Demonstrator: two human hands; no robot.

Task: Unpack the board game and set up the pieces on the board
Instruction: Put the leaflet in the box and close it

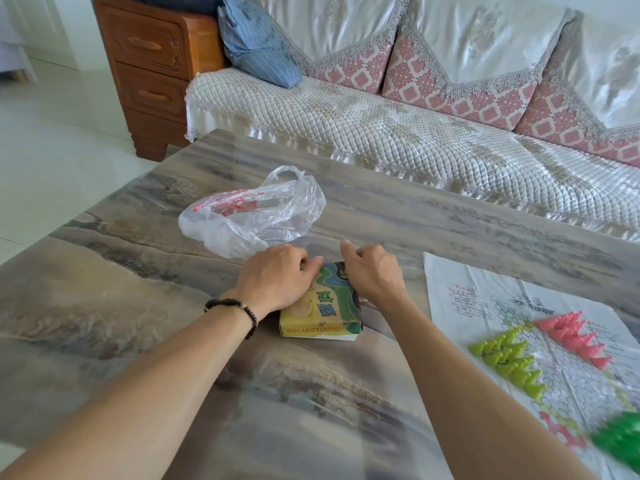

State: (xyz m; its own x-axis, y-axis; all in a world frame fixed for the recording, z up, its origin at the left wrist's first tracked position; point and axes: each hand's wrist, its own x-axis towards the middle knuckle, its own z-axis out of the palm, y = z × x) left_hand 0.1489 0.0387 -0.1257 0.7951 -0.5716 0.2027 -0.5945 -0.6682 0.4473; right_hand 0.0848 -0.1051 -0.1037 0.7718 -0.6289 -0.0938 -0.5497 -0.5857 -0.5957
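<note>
Hands on the box [320,304] at centre frame: left hand [277,277] curls over its far left corner, right hand [372,271] grips the far right edge, fingers bent round it. Board [467,292] lies spread at right, pink pieces [571,336] and yellow-green pieces [507,362] already lined up, dark green ones [620,441] blurred at the lower right edge. Looks like the box is being worked at its far end; next move calls for prising that end open. Bag [252,211] sits just behind.

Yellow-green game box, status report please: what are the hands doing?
Both hands, left and right, grip yellow-green cardboard game box at far end. Pink and lime cone pieces on paper board. Nothing blocking.
</note>
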